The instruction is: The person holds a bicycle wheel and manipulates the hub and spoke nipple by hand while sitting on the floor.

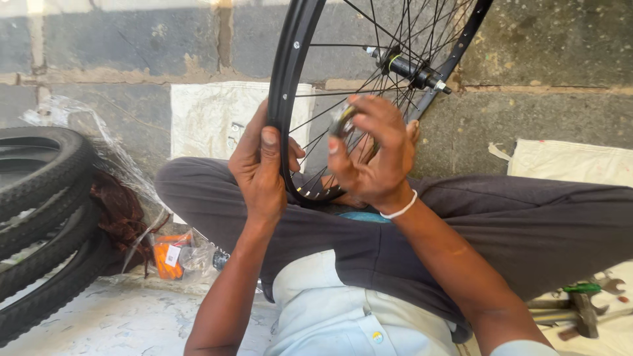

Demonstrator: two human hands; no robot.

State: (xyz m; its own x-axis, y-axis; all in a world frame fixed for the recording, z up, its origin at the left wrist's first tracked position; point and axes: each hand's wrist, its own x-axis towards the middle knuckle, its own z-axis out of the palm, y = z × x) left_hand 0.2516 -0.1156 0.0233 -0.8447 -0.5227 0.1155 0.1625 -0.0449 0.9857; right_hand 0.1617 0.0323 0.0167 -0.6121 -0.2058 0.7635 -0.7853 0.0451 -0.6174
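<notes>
A black bicycle wheel rim (pixel 290 72) with thin spokes and a hub (pixel 403 67) stands upright on my lap. My left hand (pixel 260 165) grips the rim at its lower left, thumb pressed along the black edge. My right hand (pixel 372 155) reaches in among the spokes and pinches a small metal tool (pixel 343 120) close to the rim. A white band sits on my right wrist. My crossed legs in dark grey trousers (pixel 527 224) lie under the wheel.
Black bicycle tyres (pixel 39 217) are stacked at the left. An orange packet in clear plastic (pixel 173 254) lies beside them. A hammer and spanners (pixel 583 306) rest on white cloth at the right. White sacks (pixel 211 118) lie on stone paving.
</notes>
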